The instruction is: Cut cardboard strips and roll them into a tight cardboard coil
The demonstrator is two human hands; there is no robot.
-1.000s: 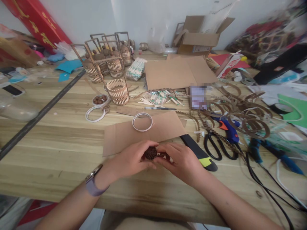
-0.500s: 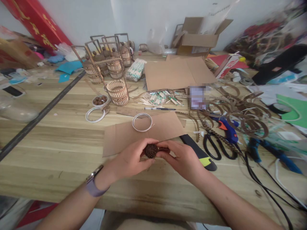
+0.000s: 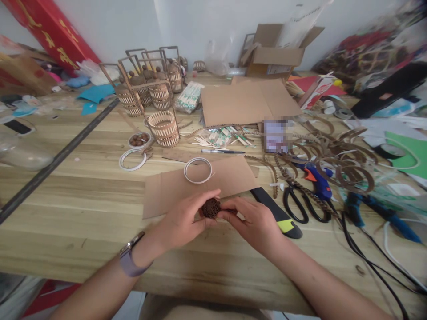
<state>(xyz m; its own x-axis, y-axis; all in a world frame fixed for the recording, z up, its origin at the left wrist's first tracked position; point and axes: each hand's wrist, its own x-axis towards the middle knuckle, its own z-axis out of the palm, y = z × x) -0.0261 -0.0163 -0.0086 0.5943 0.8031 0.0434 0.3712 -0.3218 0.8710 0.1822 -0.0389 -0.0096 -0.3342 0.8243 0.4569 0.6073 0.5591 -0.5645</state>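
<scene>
A small round coil of dark brown corrugated strip is held above the table, just in front of a flat piece of cardboard. My left hand curves around the coil's left side, thumb below and fingers above. At the coil's right edge, my right hand pinches a short piece of the same strip between thumb and fingers. Beyond the hands, a roll of white double-sided tape rests on the cardboard piece. A black-handled cutter lies close behind my right hand.
Scissors, a blue glue gun, cables and loose brown strips crowd the right side. Small lantern-like baskets stand at back left, beside a bowl of brown balls. A dark bar crosses the table at left.
The coil has turned slightly between my hands, and the left fingers and thumb have shifted a little around it. The things on the table have stayed put.
</scene>
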